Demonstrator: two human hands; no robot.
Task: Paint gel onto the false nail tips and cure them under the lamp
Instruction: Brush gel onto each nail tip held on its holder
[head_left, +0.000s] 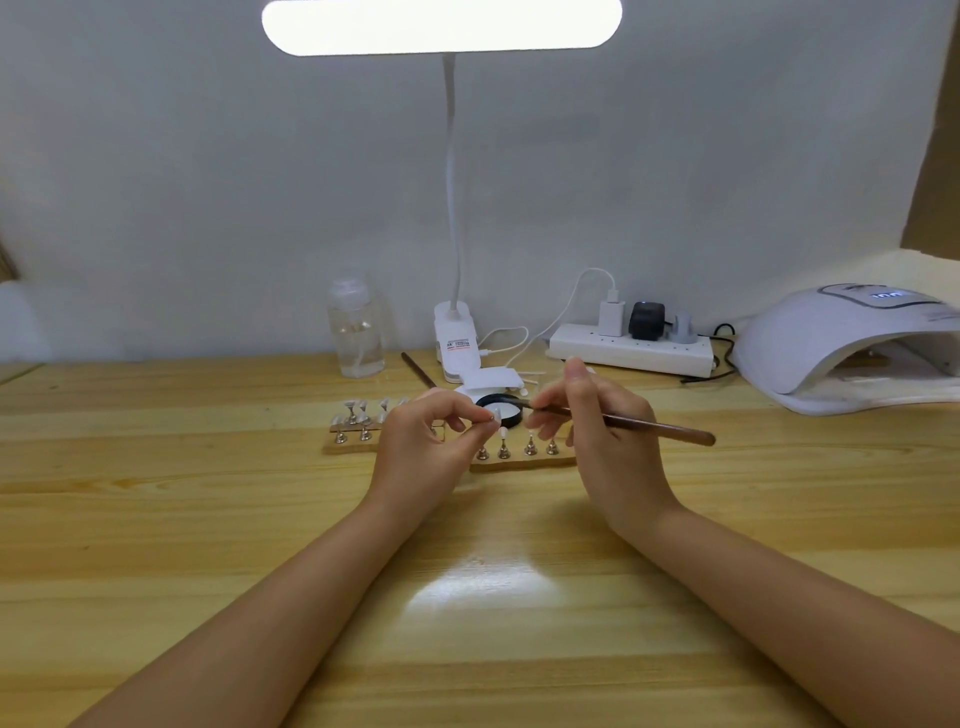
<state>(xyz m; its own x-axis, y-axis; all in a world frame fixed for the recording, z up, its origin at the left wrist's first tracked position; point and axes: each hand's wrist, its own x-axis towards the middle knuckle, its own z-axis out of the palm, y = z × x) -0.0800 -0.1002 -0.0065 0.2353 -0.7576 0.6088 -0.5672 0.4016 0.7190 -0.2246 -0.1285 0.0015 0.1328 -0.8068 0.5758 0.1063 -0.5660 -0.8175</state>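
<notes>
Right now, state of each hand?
Left hand: pinching a nail tip on its stand.
Right hand: gripping the brush.

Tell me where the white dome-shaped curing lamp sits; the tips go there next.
In the head view, the white dome-shaped curing lamp stands at the far right of the wooden table, by the wall, just right of the white power strip.

blown-out desk lamp overhead; glare patch on table; soft focus, edges warped.
</notes>
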